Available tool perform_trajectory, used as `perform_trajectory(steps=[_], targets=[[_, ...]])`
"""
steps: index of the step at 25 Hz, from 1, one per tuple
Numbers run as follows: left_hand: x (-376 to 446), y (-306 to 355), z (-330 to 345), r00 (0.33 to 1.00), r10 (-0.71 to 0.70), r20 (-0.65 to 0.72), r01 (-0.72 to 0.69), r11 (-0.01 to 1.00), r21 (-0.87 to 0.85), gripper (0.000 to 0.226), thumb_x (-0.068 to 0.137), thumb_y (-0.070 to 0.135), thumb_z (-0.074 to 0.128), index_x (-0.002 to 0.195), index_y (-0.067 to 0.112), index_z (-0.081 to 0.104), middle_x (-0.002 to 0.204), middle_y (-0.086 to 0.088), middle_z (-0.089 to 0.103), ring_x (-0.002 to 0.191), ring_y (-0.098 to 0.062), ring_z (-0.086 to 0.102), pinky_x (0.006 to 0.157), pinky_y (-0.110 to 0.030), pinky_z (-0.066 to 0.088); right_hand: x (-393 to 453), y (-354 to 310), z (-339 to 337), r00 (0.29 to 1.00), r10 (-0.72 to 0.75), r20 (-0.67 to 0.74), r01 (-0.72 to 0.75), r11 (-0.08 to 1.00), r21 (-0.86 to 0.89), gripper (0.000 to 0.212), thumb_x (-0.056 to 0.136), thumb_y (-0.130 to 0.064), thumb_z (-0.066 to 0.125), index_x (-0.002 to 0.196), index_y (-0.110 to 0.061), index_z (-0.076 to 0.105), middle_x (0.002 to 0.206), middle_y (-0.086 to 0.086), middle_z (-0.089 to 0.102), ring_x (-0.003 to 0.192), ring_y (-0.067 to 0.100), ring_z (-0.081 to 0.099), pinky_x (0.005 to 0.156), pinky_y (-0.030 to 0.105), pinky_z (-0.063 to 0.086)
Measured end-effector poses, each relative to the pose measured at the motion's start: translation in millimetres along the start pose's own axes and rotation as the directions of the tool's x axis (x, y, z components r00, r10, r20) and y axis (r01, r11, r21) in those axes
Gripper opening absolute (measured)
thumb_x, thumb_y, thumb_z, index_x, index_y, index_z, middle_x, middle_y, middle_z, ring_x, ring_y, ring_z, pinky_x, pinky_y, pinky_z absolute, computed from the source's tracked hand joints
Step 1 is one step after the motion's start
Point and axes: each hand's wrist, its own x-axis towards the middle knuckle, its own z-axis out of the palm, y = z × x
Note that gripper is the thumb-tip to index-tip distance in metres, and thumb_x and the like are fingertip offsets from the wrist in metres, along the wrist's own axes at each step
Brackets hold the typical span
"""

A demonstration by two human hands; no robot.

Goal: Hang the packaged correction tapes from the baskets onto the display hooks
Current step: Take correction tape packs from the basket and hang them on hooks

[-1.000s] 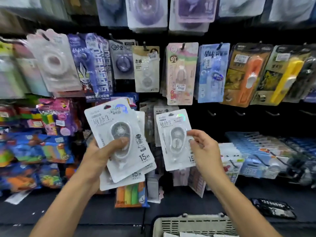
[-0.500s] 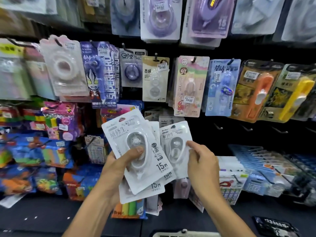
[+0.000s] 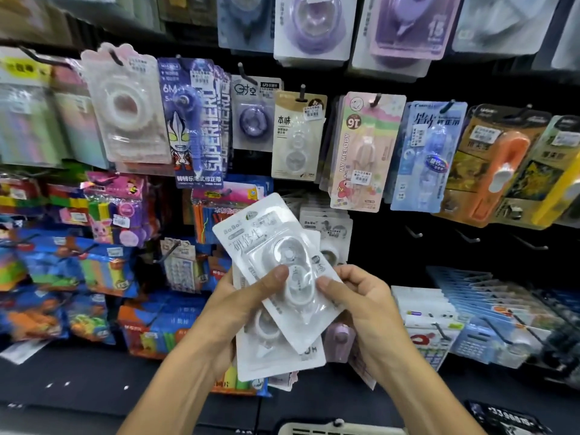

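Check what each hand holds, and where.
Left hand grips the stack of white correction tape packs, thumb on the blister; right hand pinches the top pack's right edge.

The white packs (image 3: 276,271) fanned in the two bare hands are showing matt card backing with a clear, glossy plastic blister over each tape, catching soft highlights. The purple superhero card (image 3: 194,120) hanging far left is looking like shiny printed card. The beige pack (image 3: 296,136) beside it is looking matt, like plain paper board. The orange dispenser (image 3: 502,171) at far right is gleaming as smooth moulded plastic under its clear shell. The bare hooks (image 3: 414,232) below are reading as thin dark metal wire. The near basket rim (image 3: 339,430) is showing pale, dull plastic.
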Motion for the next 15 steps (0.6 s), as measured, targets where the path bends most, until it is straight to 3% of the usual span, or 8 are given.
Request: perform_trajectory(steps=[4, 7, 10, 11, 13, 15], targets=[[0, 4, -8, 0.999, 0.002, -0.042, 0.001, 0.997, 0.073, 0.066, 0.054, 0.032, 0.094, 0.114, 0.013, 0.074, 0.109, -0.02, 0.077, 0.093, -0.038, 0.076, 0.073, -0.044, 0.063, -4, 3, -14, 0.979, 0.074, -0.189, -0.071, 0.997, 0.024, 0.011, 0.098, -0.019, 0.063, 0.101, -0.009, 0.064, 0.079, 0.013, 0.074, 0.055, 0.024, 0.065, 0.044, 0.03, 0.049], [-1, 5, -15, 0.988, 0.061, -0.142, -0.044, 0.992, 0.12, 0.069, 0.052, 0.029, 0.097, 0.116, 0.014, 0.073, 0.106, -0.014, 0.078, 0.094, -0.036, 0.076, 0.084, -0.05, 0.06, -15, 9, -32, 0.937, -0.01, -0.348, -0.066, 0.976, -0.206, 0.009, 0.102, -0.021, 0.056, 0.104, -0.018, 0.064, 0.07, 0.006, 0.07, 0.045, 0.016, 0.056, 0.039, 0.026, 0.042], [-1, 4, -13, 0.979, 0.109, -0.172, -0.093, 0.991, 0.097, 0.066, 0.053, 0.03, 0.1, 0.113, 0.019, 0.074, 0.107, -0.011, 0.079, 0.094, -0.034, 0.077, 0.085, -0.05, 0.06, -18, 13, -30, 0.924, -0.106, -0.367, -0.016, 0.949, -0.316, 0.007, 0.1, -0.025, 0.059, 0.104, -0.024, 0.064, 0.069, -0.008, 0.071, 0.046, 0.007, 0.058, 0.041, 0.017, 0.043], [-1, 3, -10, 0.978, 0.114, -0.172, -0.098, 0.99, 0.1, 0.068, 0.052, 0.033, 0.098, 0.114, 0.019, 0.073, 0.107, -0.01, 0.079, 0.095, -0.033, 0.077, 0.086, -0.05, 0.059, -16, 13, -27, 0.927, -0.091, -0.364, -0.038, 0.942, -0.333, 0.009, 0.098, -0.025, 0.062, 0.107, -0.024, 0.063, 0.069, -0.01, 0.072, 0.044, 0.006, 0.058, 0.038, 0.017, 0.042], [0, -1, -5, 0.975, 0.137, -0.175, -0.114, 0.984, 0.133, 0.07, 0.052, 0.036, 0.096, 0.116, 0.019, 0.071, 0.108, -0.008, 0.079, 0.097, -0.031, 0.077, 0.087, -0.05, 0.059, -10, 13, -21, 0.934, 0.078, -0.35, -0.149, 0.972, -0.181, 0.026, 0.095, -0.023, 0.068, 0.117, -0.023, 0.054, 0.072, -0.002, 0.074, 0.044, 0.011, 0.06, 0.037, 0.024, 0.042], [1, -5, -1, 0.97, 0.153, -0.191, -0.126, 0.981, 0.146, 0.067, 0.054, 0.033, 0.096, 0.115, 0.019, 0.071, 0.105, -0.007, 0.079, 0.094, -0.029, 0.077, 0.085, -0.049, 0.06, -9, 19, -15, 0.924, 0.207, -0.322, -0.258, 0.958, -0.124, 0.046, 0.093, -0.024, 0.071, 0.126, -0.035, 0.042, 0.096, 0.005, 0.075, 0.064, 0.019, 0.071, 0.049, 0.032, 0.053]])
